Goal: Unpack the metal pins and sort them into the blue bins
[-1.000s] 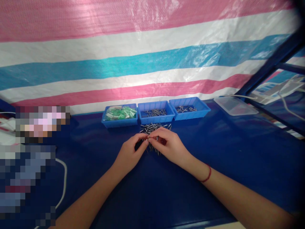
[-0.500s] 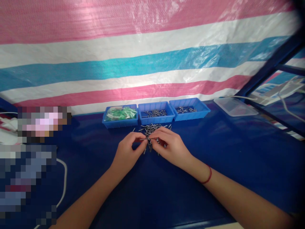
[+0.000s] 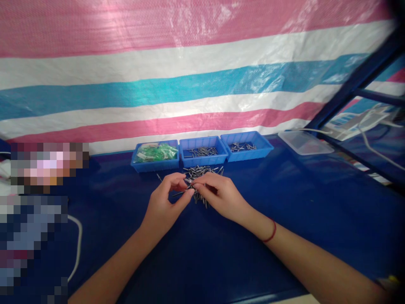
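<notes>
A pile of slim metal blind rivets (image 3: 201, 198) lies on the blue table, partly under my hands. My right hand (image 3: 221, 192) is closed in a pinch over the pile, with a small shiny rivet (image 3: 189, 181) at its fingertips. Facing it, my left hand (image 3: 164, 200) has its thumb and forefinger slightly apart around the rivet's near end; no firm grip shows. Inside the curve of the left fingers a thin rivet stem (image 3: 177, 194) shows. Another single rivet (image 3: 159, 177) lies to the left of the pile.
Behind the pile stand three blue bins: the left bin (image 3: 155, 167) with green-marked plastic bags, the middle bin (image 3: 205, 160) and right bin (image 3: 251, 154) with rivets. A clear plastic lid (image 3: 305, 143) lies right. A white cable (image 3: 79, 240) curves at left beside a blurred-out area.
My left fingertips have parted from their pinch on the rivet. My right hand still pinches. A loose rivet now lies further left of the pile. The whole view has shifted slightly.
</notes>
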`<act>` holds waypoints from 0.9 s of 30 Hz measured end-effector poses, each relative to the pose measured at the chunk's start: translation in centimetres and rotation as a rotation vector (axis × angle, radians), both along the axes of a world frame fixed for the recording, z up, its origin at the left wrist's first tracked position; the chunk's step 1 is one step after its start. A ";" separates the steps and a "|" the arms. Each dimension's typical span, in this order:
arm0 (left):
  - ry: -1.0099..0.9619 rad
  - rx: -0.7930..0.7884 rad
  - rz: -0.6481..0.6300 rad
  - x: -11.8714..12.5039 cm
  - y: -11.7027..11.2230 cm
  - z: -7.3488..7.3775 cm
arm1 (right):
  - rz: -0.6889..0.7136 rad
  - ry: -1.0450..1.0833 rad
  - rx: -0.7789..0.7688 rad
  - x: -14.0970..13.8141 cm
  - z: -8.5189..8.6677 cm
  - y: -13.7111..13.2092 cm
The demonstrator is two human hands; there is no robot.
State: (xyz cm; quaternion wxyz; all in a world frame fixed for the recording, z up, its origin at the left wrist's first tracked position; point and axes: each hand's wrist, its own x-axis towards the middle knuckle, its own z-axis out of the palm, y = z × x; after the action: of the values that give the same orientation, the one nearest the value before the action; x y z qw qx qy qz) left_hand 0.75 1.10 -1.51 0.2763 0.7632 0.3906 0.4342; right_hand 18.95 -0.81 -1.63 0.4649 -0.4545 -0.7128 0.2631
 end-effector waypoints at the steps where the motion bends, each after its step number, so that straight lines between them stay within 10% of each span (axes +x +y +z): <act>1: 0.024 0.010 0.011 -0.1 0.1 0.2 | -0.039 0.079 -0.046 0.1 0.0 0.2; 15: 0.921 0.207 0.344 -4.4 3.6 0.2 | -0.518 0.903 -0.313 6.4 1.0 3.9; 27: 0.886 -0.096 -0.004 -7.3 5.3 2.0 | -0.248 0.420 -0.298 2.8 1.4 1.5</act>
State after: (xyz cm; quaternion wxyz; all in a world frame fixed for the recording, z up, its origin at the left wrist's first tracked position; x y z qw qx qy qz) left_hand -6.60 6.44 0.46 0.1181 0.8627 0.4895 0.0461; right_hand 21.75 0.67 -0.23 0.5592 -0.5369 -0.4933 0.3945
